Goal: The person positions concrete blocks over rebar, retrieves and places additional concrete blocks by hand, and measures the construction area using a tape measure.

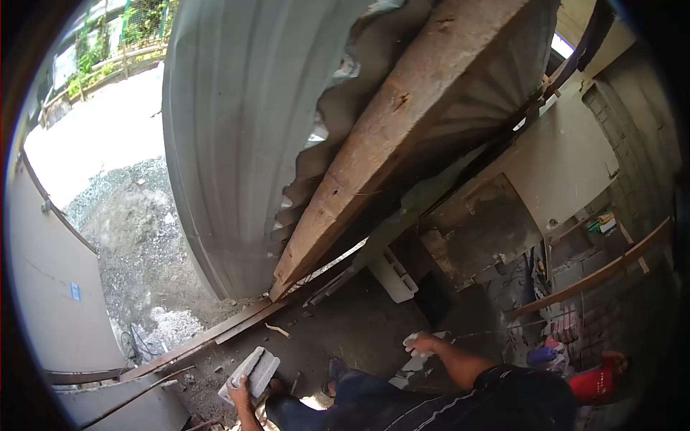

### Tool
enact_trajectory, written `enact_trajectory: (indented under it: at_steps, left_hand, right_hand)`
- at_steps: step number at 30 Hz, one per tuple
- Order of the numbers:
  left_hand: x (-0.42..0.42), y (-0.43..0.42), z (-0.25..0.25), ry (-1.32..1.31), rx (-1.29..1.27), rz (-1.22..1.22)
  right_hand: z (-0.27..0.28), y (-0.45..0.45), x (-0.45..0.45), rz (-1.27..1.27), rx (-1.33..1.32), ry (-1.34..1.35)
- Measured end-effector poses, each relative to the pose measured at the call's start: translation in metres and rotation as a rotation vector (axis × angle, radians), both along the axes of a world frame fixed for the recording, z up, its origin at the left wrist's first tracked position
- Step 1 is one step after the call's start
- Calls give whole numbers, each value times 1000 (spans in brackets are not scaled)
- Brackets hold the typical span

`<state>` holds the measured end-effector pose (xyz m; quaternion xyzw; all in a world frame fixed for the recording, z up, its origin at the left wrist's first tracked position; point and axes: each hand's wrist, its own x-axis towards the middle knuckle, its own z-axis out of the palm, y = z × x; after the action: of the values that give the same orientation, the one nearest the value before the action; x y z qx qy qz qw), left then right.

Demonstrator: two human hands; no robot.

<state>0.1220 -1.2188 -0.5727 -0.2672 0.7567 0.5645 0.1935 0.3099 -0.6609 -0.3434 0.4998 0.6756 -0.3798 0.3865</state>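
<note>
My left hand [238, 391], at the bottom left of the head view, is closed round the near edge of a grey concrete block [260, 370]. The block is tilted, with a dark groove along its face. My right hand [424, 344] reaches out over the dark floor, its fingers curled. Something pale shows at its fingertips, but dust and small size keep me from telling what it is. Grey broken pieces [415, 364] lie just below that hand. My legs in blue jeans [363, 391] are between the two hands.
A thick wooden beam [388, 129] slants close in front, beside corrugated metal sheeting [237, 144]. Planks [208, 334] edge the dirt floor. Gravel [144, 230] lies outside at left. What looks like another person in red [593, 384] is at lower right.
</note>
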Motion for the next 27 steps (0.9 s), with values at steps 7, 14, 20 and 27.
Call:
enact_trajectory:
  at_steps: [7, 14, 20, 27]
  left_hand:
    - [24, 162, 96, -60, 59, -385]
    - [46, 335, 245, -261, 295, -705]
    - [62, 440, 339, -321, 271, -984]
    - [100, 544, 389, -269, 297, -1021]
  right_hand:
    - [-77, -7, 89, -317, -70, 85]
    - [-243, -21, 144, -170, 175, 331]
    - [-435, -95, 132, -1183, -104, 939]
    - [-154, 52, 94, -1248, -396, 705]
